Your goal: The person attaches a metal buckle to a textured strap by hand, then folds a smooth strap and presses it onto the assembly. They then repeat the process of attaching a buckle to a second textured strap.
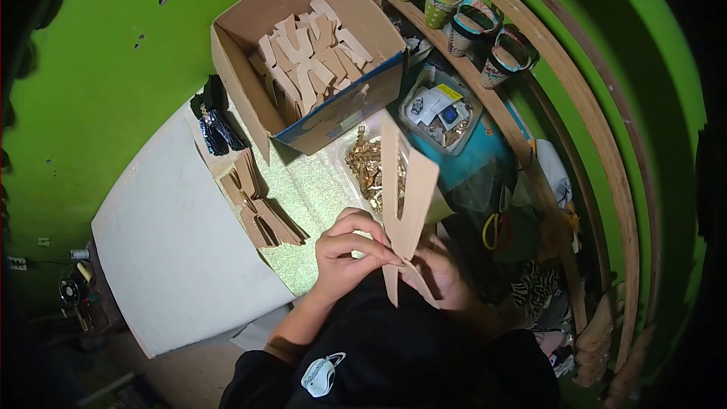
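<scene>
A tan, flat piece with forked ends (413,216) is between my two hands, its long prongs pointing up and away from me. My left hand (354,248) pinches its narrow middle from the left side. Behind the piece, on the right, my right hand (441,276) holds it, with its fingers partly hidden. Just beyond the hands sits a clear tray of gold-coloured metal parts (366,170). A stack of similar brown forked pieces (265,212) lies on the glittery surface (291,197) to the left.
A cardboard box (333,125) full of forked pieces stands at the back. Right of it are a clear tub (439,113) and a wooden shelf (485,98) with small baskets (503,60). Scissors (496,231) hang at the right; a white board (185,235) lies left.
</scene>
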`<state>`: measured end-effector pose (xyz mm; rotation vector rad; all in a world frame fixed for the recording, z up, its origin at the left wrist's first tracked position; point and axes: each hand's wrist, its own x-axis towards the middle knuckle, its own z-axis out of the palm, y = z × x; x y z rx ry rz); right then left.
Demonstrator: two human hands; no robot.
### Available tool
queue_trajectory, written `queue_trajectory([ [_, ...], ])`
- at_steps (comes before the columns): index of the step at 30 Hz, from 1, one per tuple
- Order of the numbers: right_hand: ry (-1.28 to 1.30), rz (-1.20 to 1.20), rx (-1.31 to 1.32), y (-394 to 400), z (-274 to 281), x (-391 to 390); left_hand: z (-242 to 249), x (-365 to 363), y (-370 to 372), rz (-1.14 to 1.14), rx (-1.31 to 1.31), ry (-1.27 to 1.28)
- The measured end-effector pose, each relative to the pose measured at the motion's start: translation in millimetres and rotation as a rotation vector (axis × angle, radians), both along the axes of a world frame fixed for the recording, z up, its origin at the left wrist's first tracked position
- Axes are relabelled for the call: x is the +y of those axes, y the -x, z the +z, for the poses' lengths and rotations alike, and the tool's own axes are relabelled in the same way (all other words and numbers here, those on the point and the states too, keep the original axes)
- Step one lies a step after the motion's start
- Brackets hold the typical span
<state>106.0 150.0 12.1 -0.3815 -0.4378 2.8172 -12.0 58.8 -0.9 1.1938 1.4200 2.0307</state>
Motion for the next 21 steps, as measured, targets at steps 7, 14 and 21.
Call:
queue_trajectory([
  [7, -0.137, 0.064, -0.004, -5.2, -18.7, 2.3, 3.2, 0.0, 0.6, -0.074, -0.059, 0.007],
  [14, -0.368, -0.087, 0.086, -1.0, -17.4, 2.7, 3.8, 3.9, -7.7, -0.151, -0.184, -0.019],
  [21, -0.426, -0.241, 0.034, 3.1, -14.5, -3.7, -3.9, 3.3, -14.7, -0.088, -0.226, 0.022],
])
